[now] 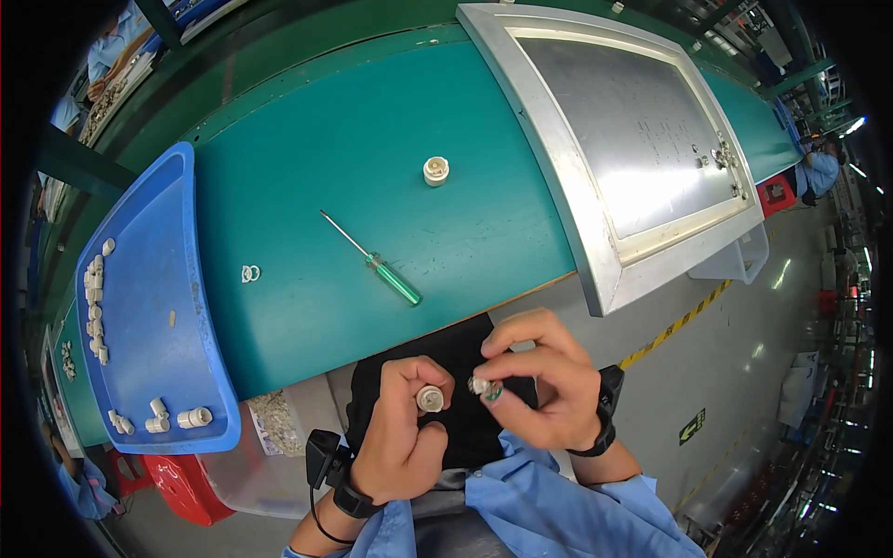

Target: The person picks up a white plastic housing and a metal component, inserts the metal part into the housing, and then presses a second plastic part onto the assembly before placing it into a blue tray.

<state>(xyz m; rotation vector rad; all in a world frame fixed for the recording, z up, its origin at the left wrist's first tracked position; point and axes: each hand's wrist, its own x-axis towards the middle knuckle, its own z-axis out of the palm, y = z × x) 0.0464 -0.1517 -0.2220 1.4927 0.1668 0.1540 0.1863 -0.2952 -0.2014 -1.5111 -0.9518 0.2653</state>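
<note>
My left hand (405, 418) is closed round a white cylindrical fitting (430, 399), its round open end turned up toward me. Between the thumb and fingers of my right hand (549, 377) is a small metal part (480, 384) with a bit of green on it; its exact kind is too small to make out. The two pieces are apart, held over my lap in front of the table edge. On the green table beyond lies a screwdriver (395, 279) with a green handle. Farther back stands another white cylindrical fitting (435, 171).
At the left a blue tray (206, 325) holds several white fittings (194, 418). Small white rings (250, 273) lie beside it. To the right, a metal-framed panel (595, 251) carries small metal parts (723, 155). A red stool (186, 488) and a clear bin (270, 484) are below the table.
</note>
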